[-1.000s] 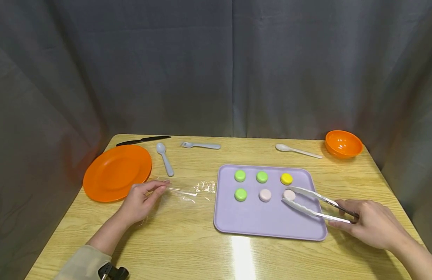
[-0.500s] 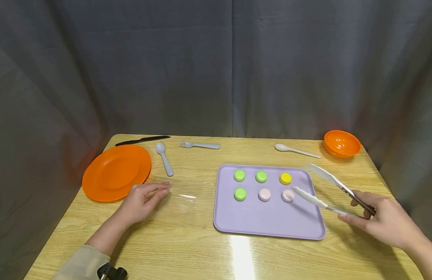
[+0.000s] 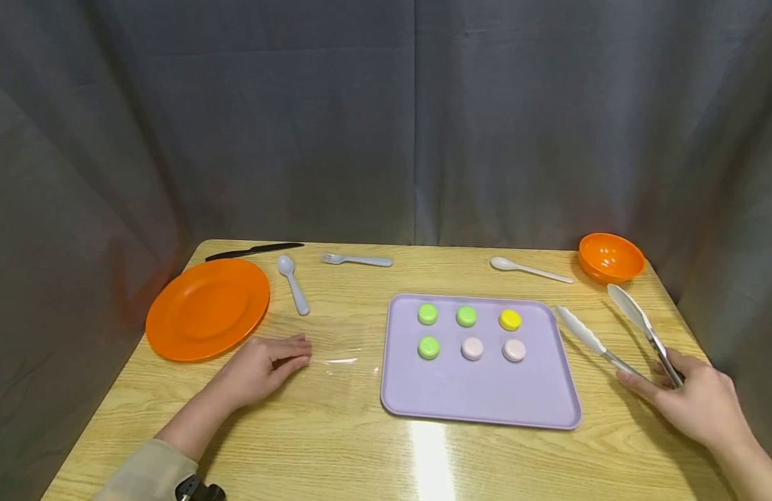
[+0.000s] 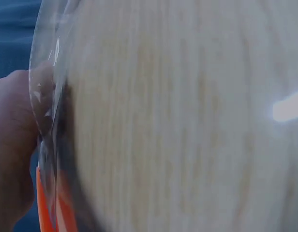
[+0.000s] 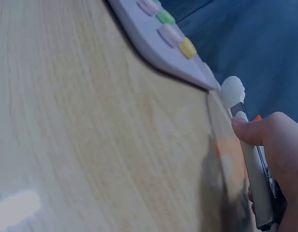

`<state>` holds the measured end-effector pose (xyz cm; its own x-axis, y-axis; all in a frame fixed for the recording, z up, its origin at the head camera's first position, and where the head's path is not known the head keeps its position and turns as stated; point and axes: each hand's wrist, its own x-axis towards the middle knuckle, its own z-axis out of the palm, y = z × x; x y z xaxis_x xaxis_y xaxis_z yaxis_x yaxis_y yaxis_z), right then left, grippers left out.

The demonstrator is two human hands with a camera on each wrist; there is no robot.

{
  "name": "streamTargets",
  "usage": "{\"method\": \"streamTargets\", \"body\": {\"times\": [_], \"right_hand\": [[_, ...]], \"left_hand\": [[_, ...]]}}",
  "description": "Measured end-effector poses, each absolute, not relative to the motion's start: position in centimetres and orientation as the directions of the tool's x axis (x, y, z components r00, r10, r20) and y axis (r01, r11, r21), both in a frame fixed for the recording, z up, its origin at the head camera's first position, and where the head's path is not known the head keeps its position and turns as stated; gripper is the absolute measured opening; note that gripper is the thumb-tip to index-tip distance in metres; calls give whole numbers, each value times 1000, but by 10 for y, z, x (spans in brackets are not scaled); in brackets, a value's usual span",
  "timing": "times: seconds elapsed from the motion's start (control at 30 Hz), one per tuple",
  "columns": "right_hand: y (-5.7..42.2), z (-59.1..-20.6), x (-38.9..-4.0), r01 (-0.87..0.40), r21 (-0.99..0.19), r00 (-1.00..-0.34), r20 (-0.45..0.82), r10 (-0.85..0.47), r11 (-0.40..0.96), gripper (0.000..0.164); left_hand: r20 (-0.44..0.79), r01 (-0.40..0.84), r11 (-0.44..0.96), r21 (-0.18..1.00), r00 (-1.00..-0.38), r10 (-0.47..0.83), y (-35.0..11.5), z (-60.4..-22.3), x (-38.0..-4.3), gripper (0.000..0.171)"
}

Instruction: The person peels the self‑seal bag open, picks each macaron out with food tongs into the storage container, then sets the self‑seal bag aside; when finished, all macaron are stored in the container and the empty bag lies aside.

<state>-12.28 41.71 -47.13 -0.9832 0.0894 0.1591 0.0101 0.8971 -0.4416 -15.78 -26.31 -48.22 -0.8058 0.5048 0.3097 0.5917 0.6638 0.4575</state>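
Observation:
In the head view my left hand (image 3: 261,369) pinches the edge of a clear plastic bag (image 3: 341,361), which stretches toward the tray over the wood. The left wrist view has this see-through film (image 4: 47,106) in front of the fingers. My right hand (image 3: 702,403) grips metal tongs (image 3: 631,307) with white tips; their arms are spread, with nothing between them. Left of the tongs lies a lilac tray (image 3: 486,398) bearing green macarons (image 3: 428,314), a yellow macaron (image 3: 510,320) and two pale pink macarons (image 3: 471,348), in two rows.
Beyond the left hand lie an orange plate (image 3: 207,309), a black knife (image 3: 254,251), a grey spoon (image 3: 293,287) and a grey fork (image 3: 357,260). A pale spoon (image 3: 530,269) and an orange bowl (image 3: 611,257) are at the back right. Grey curtains surround the table.
The tongs have left the right-hand pink macaron, spread wider and swung right, off the tray toward the bowl. My left hand has dropped slightly, and the bag with it.

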Motion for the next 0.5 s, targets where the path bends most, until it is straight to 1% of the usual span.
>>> {"method": "streamTargets", "body": {"times": [0.17,0.23,0.3,0.33,0.4,0.5], "right_hand": [[417,-481,-123,28,-435,-983,153,105,900,54],[417,-485,-122,30,-434,-983,150,105,900,70],[417,-487,-122,41,-426,-985,137,109,904,90],[417,-489,-122,46,-421,-985,131,111,906,94],[417,-491,-123,51,-414,-985,129,114,909,97],[415,-493,-124,54,-421,-984,133,121,906,95]], "left_hand": [[278,591,686,424,-806,523,-262,-487,-157,24],[271,590,694,413,-807,524,-262,-487,-156,24],[263,589,701,402,-808,528,-261,-487,-156,25],[259,589,704,397,-808,530,-261,-487,-156,25],[247,588,709,389,-808,534,-261,-486,-156,27],[231,587,719,373,-809,541,-261,-485,-155,30]]}}
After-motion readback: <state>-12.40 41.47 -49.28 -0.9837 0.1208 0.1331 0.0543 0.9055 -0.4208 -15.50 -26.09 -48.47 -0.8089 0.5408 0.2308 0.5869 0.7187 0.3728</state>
